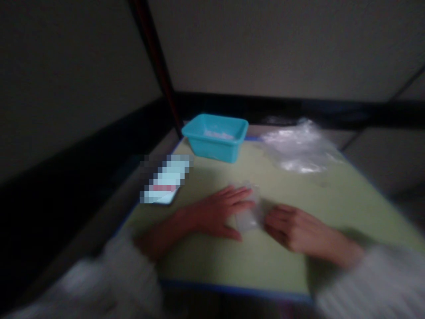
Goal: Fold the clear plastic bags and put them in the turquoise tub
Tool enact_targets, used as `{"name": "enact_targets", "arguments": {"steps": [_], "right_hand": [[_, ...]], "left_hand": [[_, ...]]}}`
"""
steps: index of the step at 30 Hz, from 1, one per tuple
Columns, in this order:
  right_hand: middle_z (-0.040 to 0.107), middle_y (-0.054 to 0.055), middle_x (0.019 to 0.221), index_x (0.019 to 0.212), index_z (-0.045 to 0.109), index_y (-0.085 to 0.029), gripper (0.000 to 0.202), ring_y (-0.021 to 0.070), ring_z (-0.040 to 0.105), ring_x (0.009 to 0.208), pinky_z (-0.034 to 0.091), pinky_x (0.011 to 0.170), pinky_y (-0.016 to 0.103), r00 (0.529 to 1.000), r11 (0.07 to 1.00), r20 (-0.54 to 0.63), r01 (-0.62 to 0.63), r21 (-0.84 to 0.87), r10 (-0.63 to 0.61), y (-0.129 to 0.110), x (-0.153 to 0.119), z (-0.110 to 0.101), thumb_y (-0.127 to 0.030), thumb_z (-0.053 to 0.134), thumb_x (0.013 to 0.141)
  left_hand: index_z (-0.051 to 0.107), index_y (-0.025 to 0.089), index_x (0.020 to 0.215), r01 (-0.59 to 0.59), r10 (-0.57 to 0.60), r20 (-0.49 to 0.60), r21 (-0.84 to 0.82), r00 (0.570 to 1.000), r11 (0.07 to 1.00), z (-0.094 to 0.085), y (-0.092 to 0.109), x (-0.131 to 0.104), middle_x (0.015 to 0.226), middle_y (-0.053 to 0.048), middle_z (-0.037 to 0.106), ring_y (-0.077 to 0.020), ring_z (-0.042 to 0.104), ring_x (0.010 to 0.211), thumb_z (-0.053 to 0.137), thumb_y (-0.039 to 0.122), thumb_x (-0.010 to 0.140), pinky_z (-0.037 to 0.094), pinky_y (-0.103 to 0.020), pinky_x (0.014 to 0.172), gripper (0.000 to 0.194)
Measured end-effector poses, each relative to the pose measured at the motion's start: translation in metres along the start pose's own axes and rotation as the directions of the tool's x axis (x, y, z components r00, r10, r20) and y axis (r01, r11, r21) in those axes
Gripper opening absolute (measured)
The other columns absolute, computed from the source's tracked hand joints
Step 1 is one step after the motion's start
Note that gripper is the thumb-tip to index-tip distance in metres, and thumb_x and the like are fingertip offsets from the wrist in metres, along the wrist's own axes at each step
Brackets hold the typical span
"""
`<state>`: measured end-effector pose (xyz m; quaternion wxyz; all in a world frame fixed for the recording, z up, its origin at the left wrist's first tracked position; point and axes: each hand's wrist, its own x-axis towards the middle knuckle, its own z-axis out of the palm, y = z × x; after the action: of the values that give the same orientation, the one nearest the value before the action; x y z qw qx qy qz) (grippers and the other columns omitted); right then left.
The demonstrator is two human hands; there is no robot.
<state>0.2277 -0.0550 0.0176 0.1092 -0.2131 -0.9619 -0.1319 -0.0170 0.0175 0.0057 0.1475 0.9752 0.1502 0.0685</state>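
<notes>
A small clear plastic bag [246,220] lies flat near the middle of the table. My left hand [224,210] rests on its left part, palm down with the fingers spread. Just right of the bag is my right hand [287,226], its fingers curled together by the bag's right edge. Whether those fingers pinch the bag or anything else is hidden, and the picture is blurred.
The pale green table [259,270] has a blue edge. A turquoise plastic basin [215,150] with whitish contents stands at the back. Crumpled clear plastic [300,146] lies at the back right. A lit phone [168,181], partly pixelated, lies along the left edge. Walls rise behind.
</notes>
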Motion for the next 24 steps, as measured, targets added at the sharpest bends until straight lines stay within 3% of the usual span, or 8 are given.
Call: {"name": "enact_targets", "arguments": {"steps": [4,7,9,14,16,20,24], "right_hand": [[0.058,0.002,0.069,0.073,0.059,-0.018,0.023,0.0160,0.051,0.066,0.037,0.062,0.033,0.999,1.000,0.030,-0.017,0.010,0.017,0.000,-0.003,0.003,-0.011,0.047,0.091],[0.058,0.003,0.070,0.073,0.059,-0.018,0.023,0.0162,0.052,0.066,0.037,0.061,0.033,0.999,1.000,0.048,-0.017,0.020,0.016,0.000,-0.004,0.002,-0.012,0.047,0.092],[0.058,0.003,0.070,0.071,0.059,-0.017,0.024,0.0164,0.052,0.067,0.037,0.060,0.034,0.999,1.000,0.052,-0.009,0.016,0.008,-0.002,-0.003,-0.001,-0.012,0.048,0.091],[0.058,0.002,0.068,0.068,0.059,-0.017,0.023,0.0168,0.054,0.066,0.040,0.057,0.033,0.999,1.000,0.047,0.005,0.011,-0.005,-0.009,-0.001,-0.007,-0.010,0.051,0.088],[0.062,0.004,0.075,0.072,0.061,-0.016,0.020,0.0178,0.057,0.073,0.044,0.061,0.033,0.999,0.999,0.034,-0.007,0.037,0.005,-0.010,-0.001,-0.006,-0.011,0.051,0.089],[0.068,0.010,0.098,0.082,0.064,-0.013,0.014,0.0214,0.060,0.095,0.049,0.084,0.037,1.000,0.995,0.023,-0.004,0.104,0.001,-0.009,0.000,-0.005,-0.013,0.051,0.089],[0.069,0.010,0.087,0.081,0.062,-0.013,0.019,0.0195,0.063,0.085,0.051,0.084,0.037,0.998,0.974,0.017,-0.063,0.219,0.061,-0.006,0.002,-0.010,-0.011,0.045,0.089]], "left_hand": [[0.036,0.014,0.141,-0.007,0.007,-0.025,-0.001,1.000,1.000,-0.003,-0.003,-0.001,0.151,-0.017,0.023,-0.0330,0.018,0.141,0.059,0.068,0.071,0.017,-0.048,0.114,0.091],[0.039,0.014,0.139,-0.039,0.041,-0.092,0.016,0.995,0.999,-0.008,-0.007,-0.004,0.151,-0.017,0.025,-0.0320,0.022,0.140,0.058,0.067,0.073,0.020,-0.046,0.114,0.086],[0.042,0.015,0.136,-0.052,0.056,-0.140,0.029,0.989,0.998,-0.010,-0.009,-0.007,0.149,-0.017,0.030,-0.0304,0.027,0.138,0.057,0.063,0.077,0.022,-0.046,0.113,0.077],[0.059,0.016,0.118,0.009,-0.012,-0.216,-0.013,0.976,1.000,-0.011,-0.009,-0.010,0.129,-0.012,0.057,-0.0245,0.050,0.122,0.055,0.041,0.086,0.035,-0.042,0.106,0.041],[0.063,0.017,0.110,0.003,-0.017,-0.221,-0.064,0.975,0.998,-0.010,-0.006,-0.007,0.121,-0.009,0.062,-0.0220,0.055,0.115,0.053,0.034,0.087,0.039,-0.040,0.102,0.031],[0.067,0.017,0.099,-0.046,0.014,-0.184,-0.169,0.983,0.984,-0.009,0.000,0.000,0.110,-0.009,0.067,-0.0199,0.061,0.102,0.056,0.029,0.084,0.045,-0.036,0.094,0.022],[0.067,0.017,0.099,-0.037,0.002,-0.148,-0.235,0.989,0.971,-0.011,0.002,0.001,0.108,-0.009,0.067,-0.0206,0.061,0.102,0.064,0.036,0.080,0.046,-0.033,0.092,0.028]]}}
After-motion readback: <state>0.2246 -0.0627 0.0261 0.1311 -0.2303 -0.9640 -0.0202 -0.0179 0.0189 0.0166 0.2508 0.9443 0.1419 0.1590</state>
